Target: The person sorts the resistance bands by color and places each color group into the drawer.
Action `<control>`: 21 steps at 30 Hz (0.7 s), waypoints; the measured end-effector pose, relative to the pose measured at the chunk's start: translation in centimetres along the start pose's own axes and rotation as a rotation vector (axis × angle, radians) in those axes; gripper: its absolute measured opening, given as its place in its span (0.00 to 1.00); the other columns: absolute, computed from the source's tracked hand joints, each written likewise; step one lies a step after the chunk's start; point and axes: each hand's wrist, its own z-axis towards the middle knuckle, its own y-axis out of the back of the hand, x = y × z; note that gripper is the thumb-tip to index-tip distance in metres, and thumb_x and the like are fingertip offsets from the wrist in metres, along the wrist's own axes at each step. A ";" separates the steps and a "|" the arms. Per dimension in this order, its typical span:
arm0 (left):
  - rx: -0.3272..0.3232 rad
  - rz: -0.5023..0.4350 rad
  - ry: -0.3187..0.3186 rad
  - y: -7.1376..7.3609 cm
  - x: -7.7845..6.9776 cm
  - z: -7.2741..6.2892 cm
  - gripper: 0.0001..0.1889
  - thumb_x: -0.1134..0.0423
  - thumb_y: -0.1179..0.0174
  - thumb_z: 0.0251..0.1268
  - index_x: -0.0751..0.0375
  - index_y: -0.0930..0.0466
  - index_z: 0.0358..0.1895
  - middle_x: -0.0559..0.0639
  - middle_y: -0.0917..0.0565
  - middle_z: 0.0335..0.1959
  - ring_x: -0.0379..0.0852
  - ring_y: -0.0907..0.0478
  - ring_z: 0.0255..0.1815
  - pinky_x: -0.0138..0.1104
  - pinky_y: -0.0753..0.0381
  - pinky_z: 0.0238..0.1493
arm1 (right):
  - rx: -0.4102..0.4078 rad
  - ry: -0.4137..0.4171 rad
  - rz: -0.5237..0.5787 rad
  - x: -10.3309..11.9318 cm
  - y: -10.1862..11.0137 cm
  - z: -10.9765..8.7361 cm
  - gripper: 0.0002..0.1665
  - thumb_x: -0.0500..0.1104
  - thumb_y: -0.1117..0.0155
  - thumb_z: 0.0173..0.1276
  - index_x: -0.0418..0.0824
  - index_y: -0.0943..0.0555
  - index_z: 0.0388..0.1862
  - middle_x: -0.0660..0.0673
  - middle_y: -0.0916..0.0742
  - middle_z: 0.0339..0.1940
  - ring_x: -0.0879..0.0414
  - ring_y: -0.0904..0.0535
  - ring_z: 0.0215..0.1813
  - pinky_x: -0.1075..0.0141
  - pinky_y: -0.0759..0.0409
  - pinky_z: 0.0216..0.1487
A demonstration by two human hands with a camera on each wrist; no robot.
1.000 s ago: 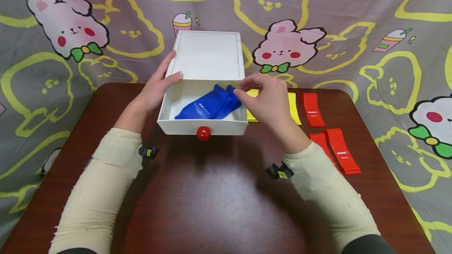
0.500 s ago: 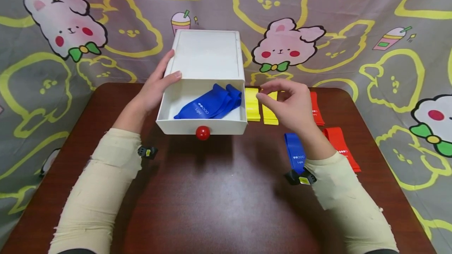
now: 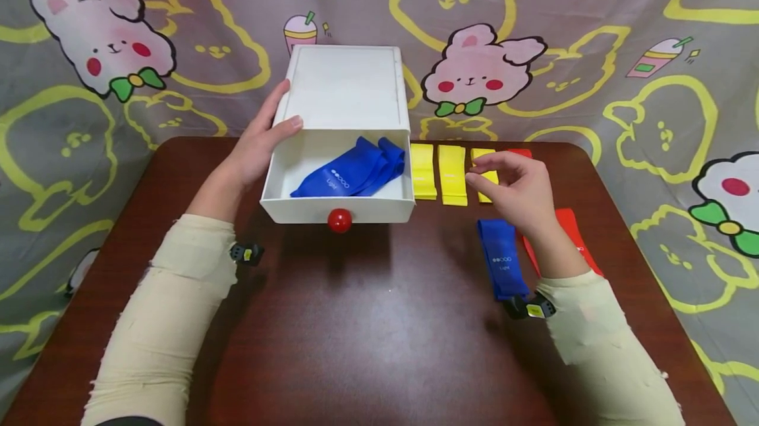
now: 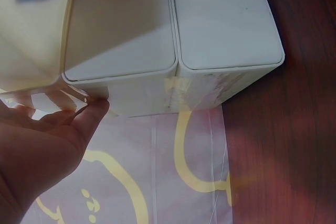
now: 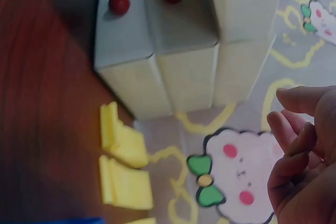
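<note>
A white drawer unit (image 3: 346, 87) stands at the back of the table, its top drawer (image 3: 379, 211) pulled out by a red knob side facing me. Blue resistance bands (image 3: 340, 172), marked "Light", lie folded inside. My left hand (image 3: 249, 149) rests on the unit's left side, thumb at the top's front corner and fingers along the wall. Right of the unit, my right hand (image 3: 522, 192) hovers in the air with nothing in it, thumb and forefinger apart. Beneath and around it are yellow bands (image 3: 453, 176), a blue band (image 3: 499, 258) and red bands (image 3: 570, 225), partly hidden by the hand.
Two lower drawers with red knobs (image 5: 119, 4) sit closed under the top one in the right wrist view. A patterned cloth (image 3: 356, 11) hangs close behind the unit and along both sides of the brown table (image 3: 332, 347).
My right hand has left the drawer's right edge and moved right over the bands, uncovering yellow bands and a blue one. The left hand and the blue bands in the drawer stay in place.
</note>
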 end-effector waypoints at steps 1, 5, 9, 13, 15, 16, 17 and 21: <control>0.002 -0.002 -0.003 0.0 0.0 0.0 0.39 0.46 0.48 0.72 0.30 0.58 0.81 0.49 0.54 0.80 0.59 0.41 0.70 0.58 0.35 0.63 | 0.004 -0.013 -0.008 -0.4 0.1 -0.1 0.16 0.44 0.23 0.61 0.40 0.12 0.47 0.45 0.11 0.41 0.51 0.33 0.26 0.66 0.36 0.22; 0.005 -0.001 -0.003 0.0 0.0 0.0 0.39 0.46 0.47 0.72 0.30 0.58 0.80 0.49 0.53 0.80 0.59 0.40 0.69 0.57 0.33 0.63 | 0.041 -0.058 -0.058 -2.0 0.5 -0.8 0.17 0.46 0.24 0.62 0.41 0.12 0.47 0.45 0.11 0.41 0.51 0.31 0.29 0.65 0.35 0.26; -0.001 0.009 -0.003 0.1 0.1 0.0 0.39 0.45 0.47 0.72 0.29 0.58 0.80 0.49 0.52 0.79 0.59 0.39 0.69 0.57 0.33 0.62 | 0.106 -0.083 -0.097 -3.6 0.8 -1.2 0.18 0.47 0.25 0.63 0.41 0.13 0.49 0.45 0.11 0.44 0.54 0.25 0.40 0.66 0.29 0.37; -0.003 0.008 -0.006 0.1 0.2 -0.1 0.39 0.45 0.47 0.72 0.30 0.58 0.80 0.49 0.52 0.80 0.58 0.40 0.69 0.57 0.33 0.63 | 0.181 -0.095 -0.139 -5.3 1.1 -1.5 0.20 0.48 0.25 0.63 0.40 0.13 0.51 0.43 0.12 0.48 0.48 0.23 0.48 0.62 0.27 0.40; -0.003 0.006 -0.003 0.1 0.2 -0.1 0.39 0.45 0.47 0.72 0.30 0.58 0.80 0.49 0.52 0.80 0.58 0.39 0.69 0.57 0.33 0.63 | 0.213 -0.102 -0.156 -6.2 1.3 -1.7 0.20 0.48 0.25 0.63 0.40 0.14 0.51 0.42 0.12 0.48 0.45 0.22 0.49 0.61 0.26 0.39; -0.003 0.006 -0.002 0.1 0.1 -0.1 0.39 0.45 0.47 0.72 0.30 0.58 0.80 0.49 0.53 0.80 0.58 0.40 0.69 0.57 0.34 0.63 | 0.226 -0.106 -0.165 -6.6 1.3 -1.8 0.21 0.48 0.25 0.63 0.40 0.14 0.52 0.42 0.12 0.48 0.44 0.22 0.50 0.61 0.26 0.40; -0.004 0.007 0.000 0.1 0.1 -0.1 0.39 0.45 0.47 0.72 0.30 0.58 0.80 0.49 0.53 0.80 0.58 0.40 0.70 0.57 0.34 0.63 | 0.236 -0.113 -0.170 -7.1 1.4 -1.8 0.21 0.47 0.25 0.63 0.39 0.14 0.52 0.42 0.12 0.48 0.44 0.22 0.50 0.61 0.25 0.38; -0.005 0.005 0.002 0.1 0.1 -0.1 0.39 0.45 0.47 0.72 0.30 0.58 0.80 0.48 0.53 0.80 0.58 0.41 0.70 0.57 0.34 0.64 | 0.266 -0.143 -0.196 -8.5 1.6 -2.1 0.23 0.47 0.25 0.63 0.38 0.15 0.54 0.41 0.12 0.47 0.44 0.20 0.52 0.58 0.21 0.41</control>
